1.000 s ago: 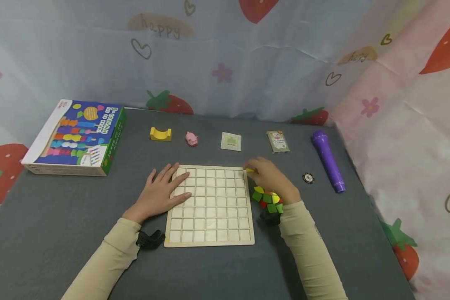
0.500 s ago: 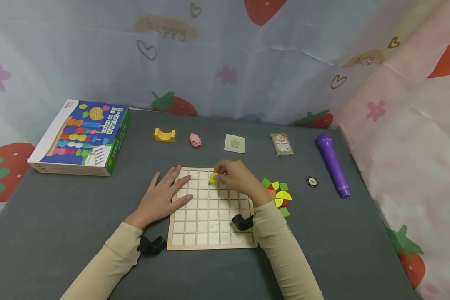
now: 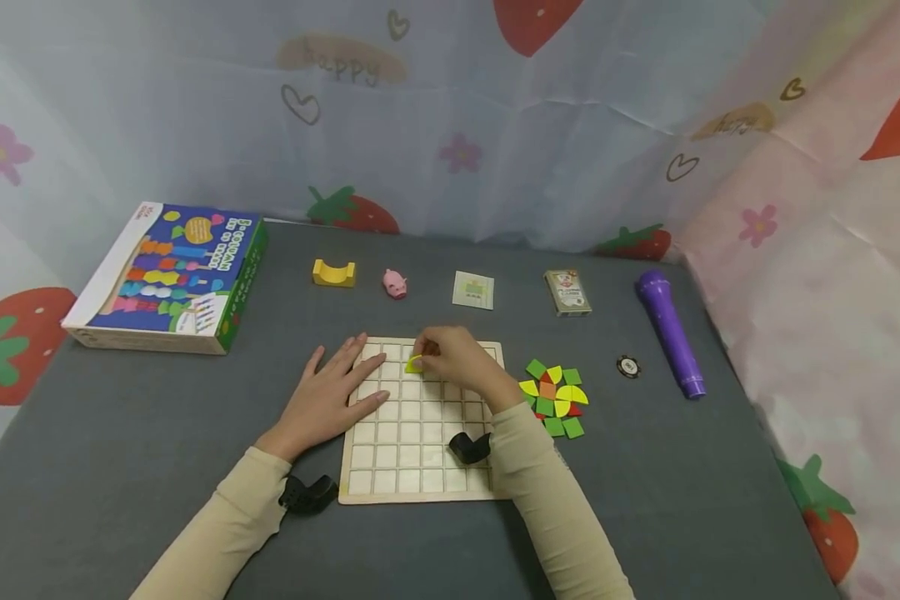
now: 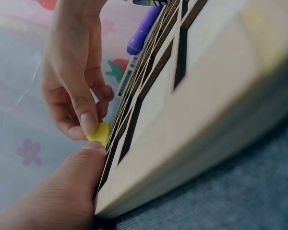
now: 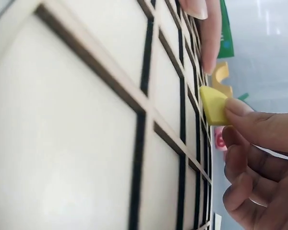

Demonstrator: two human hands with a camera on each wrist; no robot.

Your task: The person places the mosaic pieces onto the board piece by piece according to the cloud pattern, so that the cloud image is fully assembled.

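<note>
A pale wooden grid board (image 3: 397, 458) lies on the dark table in front of me. My left hand (image 3: 322, 398) rests spread on its left edge, fingers straight over the outer squares. Between the thumb and a fingertip of my right hand (image 3: 456, 360) is a yellow quarter-round tile (image 3: 413, 364), held at the upper part of the grid. In the right wrist view the yellow tile (image 5: 214, 105) shows a curved side, close above the squares. Right of the board lies a loose cluster of green, yellow, red and orange tiles (image 3: 544, 407), partly behind the right wrist.
Behind the board stand a yellow arched block (image 3: 333, 275), a pink pig figure (image 3: 394, 283), a square card (image 3: 473, 290) and a playing-card box (image 3: 567, 292). A game box (image 3: 172, 279) sits back left. At right lie a black chip (image 3: 628, 367) and a purple microphone (image 3: 671, 333).
My right hand has carried the yellow tile leftward from the board's upper right corner to the upper grid squares. My left hand stays on the board. The view has shifted slightly.
</note>
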